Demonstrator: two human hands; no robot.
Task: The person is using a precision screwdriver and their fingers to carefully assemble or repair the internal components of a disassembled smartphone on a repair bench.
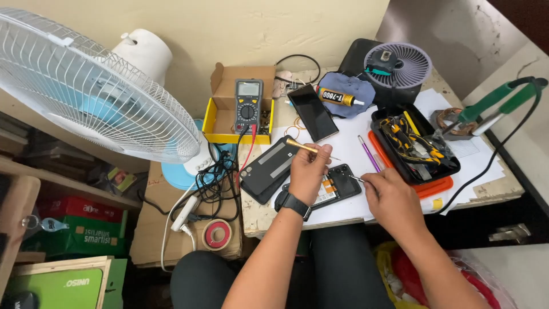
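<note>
**Kid:** What is the person working on?

**Helper:** An open phone (330,186). It lies on the table (260,217), near the front edge, right between the two hands. Its back is off, so you can see the parts inside.

**Kid:** Where is the back?

**Helper:** I think it is the dark cover (269,169), lying at about nine o'clock from the phone, just beside it.

**Kid:** What do the hands hold?

**Helper:** The left hand (309,170) has its fingers closed around a thin gold tool (307,147). The tool's tip points to three o'clock, just above the phone. The right hand (390,197) pinches a small silver tool (357,179) whose tip is at the phone's right edge.

**Kid:** Is the job done?

**Helper:** I would say no. The phone is open, so the first part is done. The inside work looks like it is going on now. The back is not on yet.

**Kid:** What else is there?

**Helper:** A glue tube (338,96) on a blue cloth at twelve o'clock, a second phone (312,112) at eleven o'clock, and a tray of tools (416,143) at two o'clock.
</note>
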